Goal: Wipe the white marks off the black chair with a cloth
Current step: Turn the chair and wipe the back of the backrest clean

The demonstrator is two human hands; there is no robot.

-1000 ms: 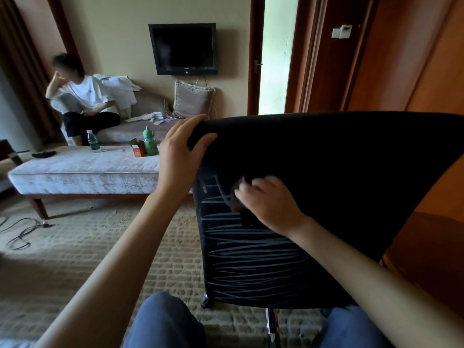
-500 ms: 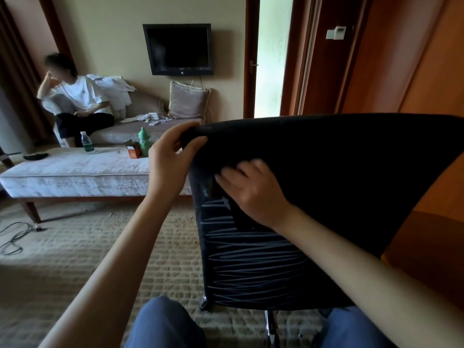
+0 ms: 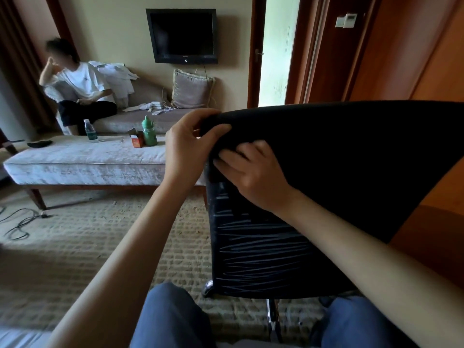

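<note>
The black chair (image 3: pixel 351 156) stands right in front of me with its backrest facing me. White scribbled marks (image 3: pixel 253 249) cover the lower left part of the backrest. My left hand (image 3: pixel 185 149) grips the backrest's top left corner, thumb on the near side. Just below that corner, my right hand (image 3: pixel 251 174) presses flat on the fabric with its fingers stretched to the left. The cloth lies under this hand, and I cannot make it out against the black fabric.
My knees in blue trousers (image 3: pixel 173 320) are below the chair. A long pale bench (image 3: pixel 82 162) with a water bottle (image 3: pixel 90 130), a green bottle (image 3: pixel 149 131) and a small box stands to the left. A person sits on a sofa (image 3: pixel 140 121) behind. Cables (image 3: pixel 17 222) lie on the carpet.
My right hand has slid up and left over the backrest, from the top of the marks to just under the top corner. My left hand keeps its grip.
</note>
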